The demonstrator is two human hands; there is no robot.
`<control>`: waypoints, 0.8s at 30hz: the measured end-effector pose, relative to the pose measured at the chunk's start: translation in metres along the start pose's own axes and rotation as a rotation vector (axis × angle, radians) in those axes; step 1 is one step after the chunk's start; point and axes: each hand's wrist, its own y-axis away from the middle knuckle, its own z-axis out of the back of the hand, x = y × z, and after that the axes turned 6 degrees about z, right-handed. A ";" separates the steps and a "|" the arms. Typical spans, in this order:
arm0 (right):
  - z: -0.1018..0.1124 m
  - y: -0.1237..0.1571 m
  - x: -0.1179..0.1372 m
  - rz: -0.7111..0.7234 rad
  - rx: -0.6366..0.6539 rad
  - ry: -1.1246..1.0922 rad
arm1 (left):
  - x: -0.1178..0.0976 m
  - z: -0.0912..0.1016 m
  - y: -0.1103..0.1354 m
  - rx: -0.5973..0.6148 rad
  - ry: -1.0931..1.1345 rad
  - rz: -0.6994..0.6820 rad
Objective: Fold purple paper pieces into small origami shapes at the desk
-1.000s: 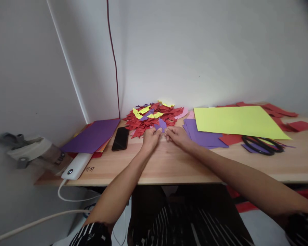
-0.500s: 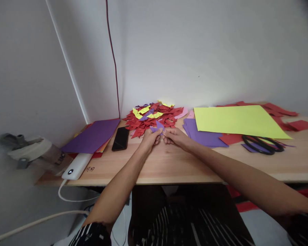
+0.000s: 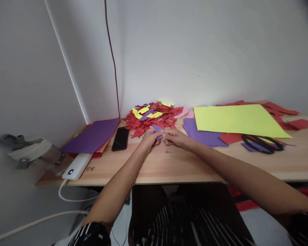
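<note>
My left hand (image 3: 149, 140) and my right hand (image 3: 175, 137) meet fingertip to fingertip over the wooden table (image 3: 169, 164), both pinching a small folded purple paper piece (image 3: 157, 129). Just behind them lies a heap of folded paper pieces (image 3: 154, 116), mostly red with some yellow and purple. The fingers of both hands are closed on the purple piece, which sticks up a little between them.
A black phone (image 3: 120, 138) and a purple sheet (image 3: 93, 135) lie to the left, with a white power bank (image 3: 75, 166) near the edge. To the right are purple sheets (image 3: 204, 136), a large yellow sheet (image 3: 237, 120), black scissors (image 3: 262, 144) and red scraps (image 3: 284, 114).
The two hands stay together at the same spot. The purple piece has been turned and worked between the fingertips and now sits lower between them.
</note>
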 end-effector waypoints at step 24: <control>-0.002 -0.003 -0.001 -0.002 0.003 0.068 | 0.001 0.005 -0.004 -0.129 -0.090 -0.058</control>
